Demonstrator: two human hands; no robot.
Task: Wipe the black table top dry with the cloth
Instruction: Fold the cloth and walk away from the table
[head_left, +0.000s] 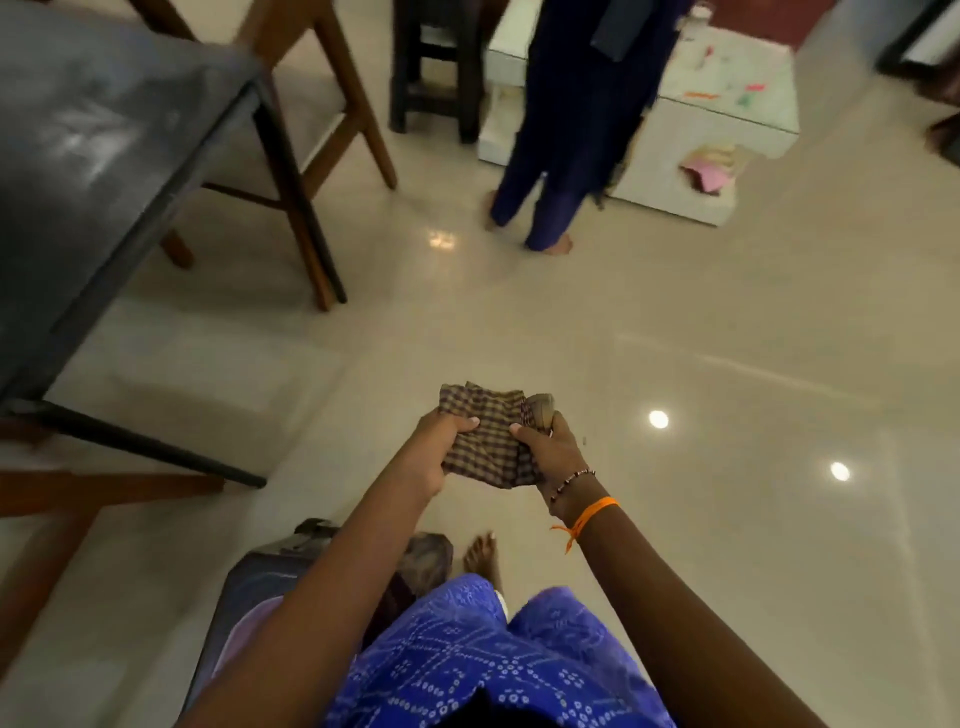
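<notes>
My left hand (434, 457) and right hand (553, 449) both grip the cloth (485, 441), thumbs pinched over its top face, fingers curled under. I hold it in the air above the floor (675, 322), out in front of my knees, and it touches nothing else. It is a thin checked weave, brown and tan, bunched into a rough square between my hands, with a twisted end poking up past my right thumb. It looks soft and limp; whether it is damp I cannot tell.

The floor under the cloth is pale, glossy tile that mirrors the ceiling lights.

Left of the cloth and farther off stands the bench (104, 156), well apart from my hands. Its black top is flat, hard and square-edged, with grey cloudy smears and a bright sheen across it, which I take for wet patches. So I judge the wiping is unfinished or not begun: I must carry the cloth over, lay it flat and work across the whole top.

Beyond the cloth a person (571, 130) in dark blue stands by a white cabinet (727, 130).
</notes>
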